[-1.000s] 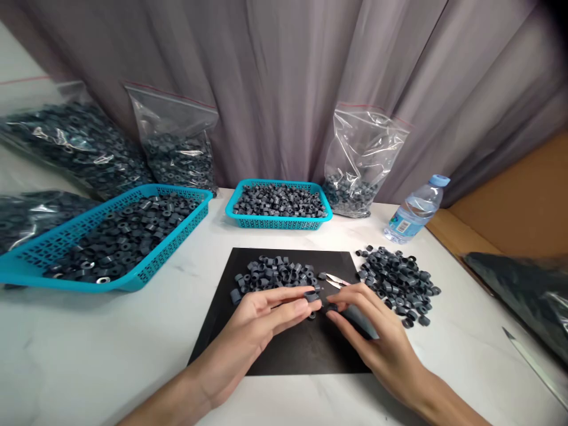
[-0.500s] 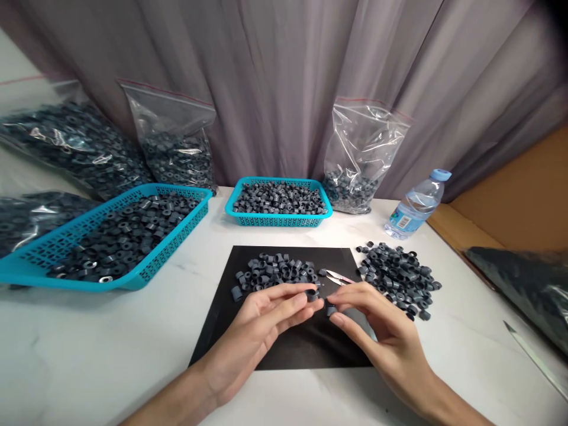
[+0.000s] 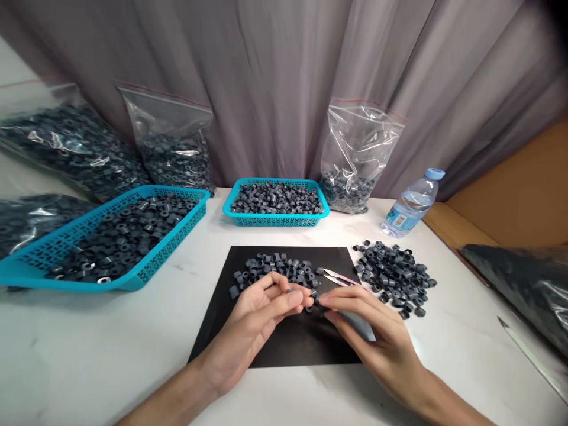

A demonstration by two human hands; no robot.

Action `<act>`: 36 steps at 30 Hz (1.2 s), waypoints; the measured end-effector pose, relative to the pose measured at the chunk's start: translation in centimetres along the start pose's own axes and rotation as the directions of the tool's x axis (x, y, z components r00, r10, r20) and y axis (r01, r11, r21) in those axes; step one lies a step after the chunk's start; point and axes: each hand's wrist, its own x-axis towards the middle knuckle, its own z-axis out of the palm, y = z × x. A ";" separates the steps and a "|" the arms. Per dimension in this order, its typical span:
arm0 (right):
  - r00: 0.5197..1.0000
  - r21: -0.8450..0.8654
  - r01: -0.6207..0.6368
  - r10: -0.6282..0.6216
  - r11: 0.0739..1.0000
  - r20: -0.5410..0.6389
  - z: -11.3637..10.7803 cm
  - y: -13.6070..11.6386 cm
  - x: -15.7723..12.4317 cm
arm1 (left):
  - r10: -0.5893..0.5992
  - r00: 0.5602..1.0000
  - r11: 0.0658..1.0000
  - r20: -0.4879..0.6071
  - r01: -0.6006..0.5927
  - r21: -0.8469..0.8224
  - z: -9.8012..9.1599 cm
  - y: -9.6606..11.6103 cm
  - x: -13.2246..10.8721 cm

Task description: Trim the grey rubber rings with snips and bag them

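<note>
My left hand (image 3: 257,319) and my right hand (image 3: 368,331) meet fingertip to fingertip over a black mat (image 3: 275,349). Between the pinched fingers sits a small dark grey ring (image 3: 314,302), which both hands touch. Just beyond the fingers lies a pile of the same grey rings (image 3: 275,269) on the mat. A second, looser pile of rings (image 3: 393,275) rests on the white table to the right of the mat. A small pink-handled blade tool (image 3: 337,277) lies at the mat's right edge, near my right hand.
Two turquoise baskets of rings stand at the left (image 3: 26,260) and centre back (image 3: 277,222). Clear bags of rings (image 3: 175,148) (image 3: 355,160) lean on the curtain. A water bottle (image 3: 410,204) stands at the right, a knife (image 3: 528,355) lies near the right edge.
My hands have closed together, the fingertips now touching around the ring. My left fingers have curled in more.
</note>
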 end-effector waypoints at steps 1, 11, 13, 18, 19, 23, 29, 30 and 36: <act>1.000 -0.011 0.018 -0.018 1.000 0.005 0.0 0.0 0.0 | 0.020 1.000 0.998 -0.016 -0.019 0.061 -0.1 -0.1 0.1; 1.000 0.000 0.011 -0.011 1.000 0.020 0.1 0.3 0.1 | 0.467 0.874 0.493 0.138 -0.386 0.780 -1.1 -1.3 0.1; 0.998 0.047 -0.057 0.056 0.997 0.016 0.2 0.4 0.2 | 0.488 0.858 0.464 0.160 -0.411 0.785 -1.1 -1.3 0.0; 0.952 0.265 -0.305 0.296 0.915 0.074 0.3 0.3 0.2 | 0.498 0.853 0.428 0.155 -0.398 0.812 -0.6 -1.6 -0.1; 0.944 0.307 -0.329 0.317 0.893 0.090 0.4 0.3 0.2 | 0.498 0.854 0.421 0.150 -0.389 0.819 -0.5 -1.7 -0.2; 0.929 0.379 -0.370 0.350 0.848 0.123 0.7 0.2 0.1 | 0.491 0.864 0.406 0.115 -0.343 0.847 -0.6 -2.0 -0.2; 0.917 0.319 -0.399 0.370 0.860 0.149 0.8 0.3 0.0 | 0.493 0.862 0.411 0.116 -0.348 0.843 -0.7 -2.4 -0.2; 0.917 0.295 -0.398 0.368 0.869 0.154 0.7 0.3 0.0 | 0.494 0.860 0.406 0.127 -0.358 0.841 -0.7 -2.5 -0.2; 0.955 0.207 -0.292 0.272 0.934 0.122 0.6 0.6 0.1 | 0.459 0.877 0.435 0.143 -0.362 0.824 -0.6 -2.5 -0.2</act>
